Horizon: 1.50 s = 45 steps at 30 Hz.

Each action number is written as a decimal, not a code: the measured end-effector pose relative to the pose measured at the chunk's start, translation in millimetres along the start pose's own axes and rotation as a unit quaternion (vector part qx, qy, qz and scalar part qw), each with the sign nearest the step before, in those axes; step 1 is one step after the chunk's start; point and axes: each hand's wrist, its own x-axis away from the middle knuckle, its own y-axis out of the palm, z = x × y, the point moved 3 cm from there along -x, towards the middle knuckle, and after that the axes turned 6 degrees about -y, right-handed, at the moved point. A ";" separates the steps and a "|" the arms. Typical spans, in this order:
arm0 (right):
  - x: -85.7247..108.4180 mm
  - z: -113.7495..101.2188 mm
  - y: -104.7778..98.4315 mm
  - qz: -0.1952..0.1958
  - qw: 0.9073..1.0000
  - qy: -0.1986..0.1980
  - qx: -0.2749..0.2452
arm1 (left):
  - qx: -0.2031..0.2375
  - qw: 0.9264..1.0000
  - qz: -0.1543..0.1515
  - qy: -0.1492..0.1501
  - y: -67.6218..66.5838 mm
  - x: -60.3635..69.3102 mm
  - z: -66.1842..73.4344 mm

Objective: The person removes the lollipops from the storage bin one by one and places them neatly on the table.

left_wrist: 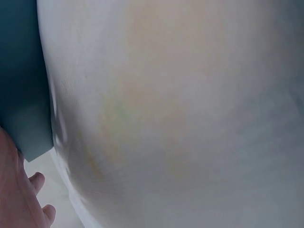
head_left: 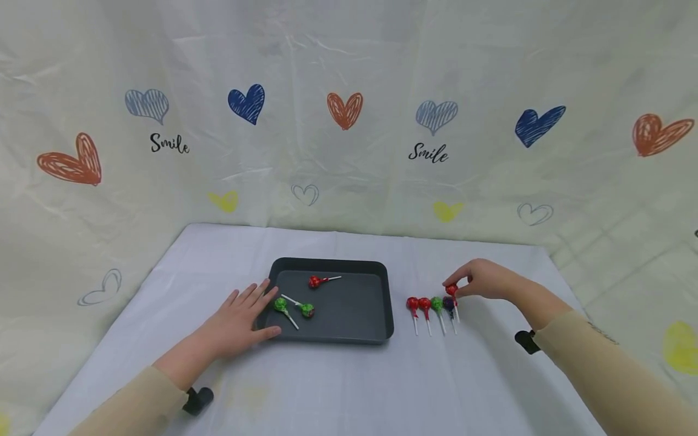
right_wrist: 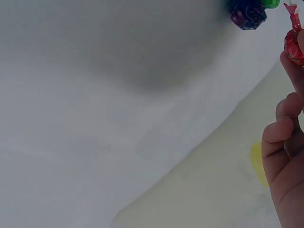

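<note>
R fingers [head_left: 460,274] pinch red lolly [head_left: 451,290]; L fingers [head_left: 264,299] spread at tray [head_left: 349,309] edge. "Smile" [head_left: 428,152] x2 on bkdrop [head_left: 382,60].

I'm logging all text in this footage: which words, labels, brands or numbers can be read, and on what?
"Smile": left black script, on the backdrop.
"Smile": right black script, same backdrop.
Unreadable: small marking on the right sleeve; dark mark cut off at the picture's edge.
Lollipop wrappers: nothing legible.

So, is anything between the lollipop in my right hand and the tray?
Yes: between your held red lollipop and the tray lie, in a row, one dark purple lollipop, one green lollipop and two red lollipops.
</note>
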 end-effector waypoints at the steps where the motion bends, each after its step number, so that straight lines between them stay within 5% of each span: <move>1: 2.3 2.8 -0.1 0.000 1.000 0.003 0.000 | 0.002 1.000 0.001 0.000 0.2 0.0 -0.3; 24: 11.1 51.1 26.4 -0.010 0.999 0.048 -0.017 | 0.008 1.000 -0.008 0.000 1.2 -1.4 0.8; 45: 11.3 40.8 30.1 0.009 0.999 0.036 -0.017 | 0.008 1.000 -0.007 -0.002 1.4 -1.3 -0.9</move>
